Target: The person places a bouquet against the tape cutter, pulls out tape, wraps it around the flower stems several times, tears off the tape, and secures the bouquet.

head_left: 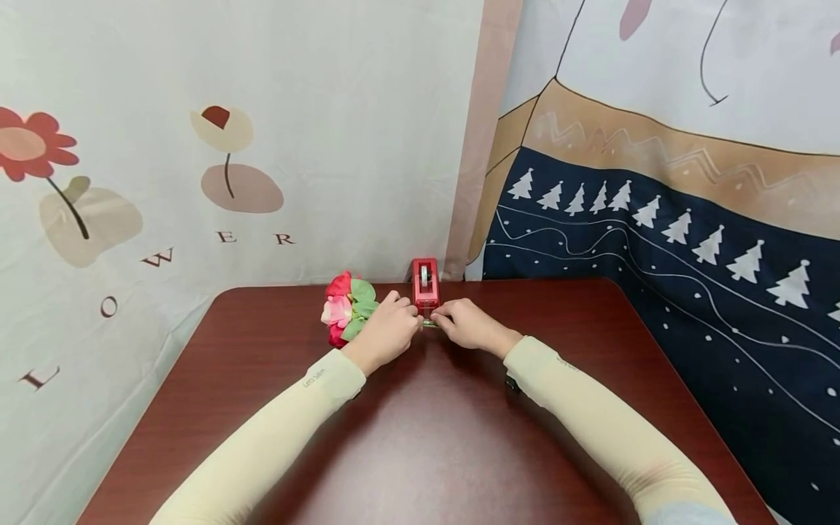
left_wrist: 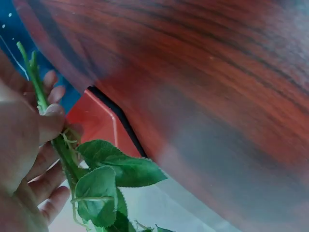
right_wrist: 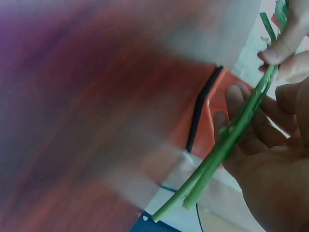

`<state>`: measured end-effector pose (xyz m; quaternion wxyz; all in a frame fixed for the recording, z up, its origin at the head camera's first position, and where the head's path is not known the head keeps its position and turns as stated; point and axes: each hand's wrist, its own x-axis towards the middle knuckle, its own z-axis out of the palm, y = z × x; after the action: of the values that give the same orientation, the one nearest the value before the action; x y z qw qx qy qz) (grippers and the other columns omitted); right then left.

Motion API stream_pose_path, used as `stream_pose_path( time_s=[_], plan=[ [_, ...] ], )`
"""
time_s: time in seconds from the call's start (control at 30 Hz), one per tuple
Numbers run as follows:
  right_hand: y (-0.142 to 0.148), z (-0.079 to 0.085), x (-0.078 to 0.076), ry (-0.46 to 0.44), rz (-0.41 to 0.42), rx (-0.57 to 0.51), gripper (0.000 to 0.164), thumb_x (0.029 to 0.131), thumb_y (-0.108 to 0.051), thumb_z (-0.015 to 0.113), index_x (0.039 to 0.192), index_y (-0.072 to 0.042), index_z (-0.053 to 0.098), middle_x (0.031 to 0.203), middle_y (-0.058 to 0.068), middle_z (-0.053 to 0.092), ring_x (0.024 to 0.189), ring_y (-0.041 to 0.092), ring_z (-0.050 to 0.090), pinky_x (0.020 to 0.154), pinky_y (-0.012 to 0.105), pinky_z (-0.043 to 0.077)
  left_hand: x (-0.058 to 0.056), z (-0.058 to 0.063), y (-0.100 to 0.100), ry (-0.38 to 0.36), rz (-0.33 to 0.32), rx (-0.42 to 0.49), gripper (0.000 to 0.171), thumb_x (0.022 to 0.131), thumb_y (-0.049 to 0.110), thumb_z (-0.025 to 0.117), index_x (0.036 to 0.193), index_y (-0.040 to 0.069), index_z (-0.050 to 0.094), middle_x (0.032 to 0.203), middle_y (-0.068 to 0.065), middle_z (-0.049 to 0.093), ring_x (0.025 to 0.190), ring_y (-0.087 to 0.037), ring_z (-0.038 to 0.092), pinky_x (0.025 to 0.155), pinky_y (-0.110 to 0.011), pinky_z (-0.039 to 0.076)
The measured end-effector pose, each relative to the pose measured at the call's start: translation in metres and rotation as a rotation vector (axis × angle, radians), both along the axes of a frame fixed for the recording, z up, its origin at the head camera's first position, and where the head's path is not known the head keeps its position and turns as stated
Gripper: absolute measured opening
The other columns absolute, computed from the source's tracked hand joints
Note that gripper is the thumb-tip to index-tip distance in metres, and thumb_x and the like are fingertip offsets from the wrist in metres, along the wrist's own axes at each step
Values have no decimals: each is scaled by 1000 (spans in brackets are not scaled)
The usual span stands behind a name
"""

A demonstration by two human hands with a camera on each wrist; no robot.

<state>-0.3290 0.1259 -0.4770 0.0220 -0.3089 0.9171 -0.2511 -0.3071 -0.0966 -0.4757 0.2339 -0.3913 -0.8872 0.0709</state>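
In the head view, a bunch of artificial roses (head_left: 337, 311), pink and red with green leaves (head_left: 364, 306), lies to the left of my hands. My left hand (head_left: 390, 324) grips its green stems (left_wrist: 65, 154), thumb across them in the left wrist view. Opposite it, my right hand (head_left: 467, 323) holds the stems' lower part; in the right wrist view those stems (right_wrist: 231, 130) cross its fingers and their cut ends stick out. Just behind both hands stands a red tape dispenser (head_left: 425, 281) with a roll of tape in it.
The dark red wooden table (head_left: 420, 437) has its far edge close behind the dispenser. A pale curtain (head_left: 361, 146) with printed flowers and letters hangs at the back left. At the right hangs a navy cloth (head_left: 590, 226) with white trees.
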Motion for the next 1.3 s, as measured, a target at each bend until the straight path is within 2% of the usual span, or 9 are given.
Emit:
stream_pose_path(
  time_s=[0.1,0.17,0.33,0.47,0.57,0.73,0.97,1.1,1.3],
  plan=[
    [1,4,-7,-52,-14,2,28,114,-22,62,103,-9,84,72,-1,67,69,11,57,69,27,51,2,-1,-1,44,-9,1,11,99,17,79,88,13,80,86,-4,78,90,-26,67,88,-42,44],
    [1,5,-12,-121,-9,1,30,114,-23,61,102,-9,84,71,-3,67,68,11,60,68,26,50,3,-2,-1,70,-11,-8,11,99,16,78,89,13,80,87,-4,78,90,-26,66,88,-42,44],
    [1,11,-23,-376,16,-47,32,115,-19,56,112,-3,83,88,4,81,83,23,77,82,31,61,2,-4,-2,128,-4,-36,6,97,14,76,95,13,82,89,-3,77,93,-26,65,90,-42,44],
    [2,15,-28,-556,58,-96,34,116,-17,53,115,2,80,95,11,82,87,27,78,93,41,65,2,-7,-1,159,0,-25,8,97,15,75,95,12,82,88,-3,76,94,-28,63,90,-44,44],
    [3,15,-30,-617,77,-105,33,116,-18,54,114,2,80,95,11,80,83,20,74,93,42,65,3,-8,-1,192,-7,-20,10,99,15,74,94,12,82,85,-3,75,93,-28,61,90,-44,44],
    [4,14,-30,-542,72,-83,30,115,-20,58,112,0,81,87,6,74,78,14,65,83,32,59,4,-10,-2,199,-4,-14,12,99,15,73,92,13,82,82,-2,74,92,-27,58,90,-44,44],
    [-2,7,-24,-333,51,-25,28,115,-19,59,109,-5,83,80,1,69,73,12,59,74,27,51,1,-8,-3,101,39,84,20,99,13,74,79,13,79,79,-3,75,88,-29,60,91,-43,47],
    [-5,1,-20,-243,28,-6,28,115,-20,59,106,-7,82,80,0,70,75,11,58,75,28,50,1,-4,-3,51,55,110,21,97,15,79,76,11,77,78,-5,75,85,-30,61,89,-44,47],
    [-7,1,-12,-92,0,-28,24,112,-17,64,104,-7,84,81,3,74,78,12,62,85,32,55,-2,6,-1,-65,102,89,15,97,23,85,87,12,81,87,-6,78,88,-30,65,87,-44,47]
  ],
)
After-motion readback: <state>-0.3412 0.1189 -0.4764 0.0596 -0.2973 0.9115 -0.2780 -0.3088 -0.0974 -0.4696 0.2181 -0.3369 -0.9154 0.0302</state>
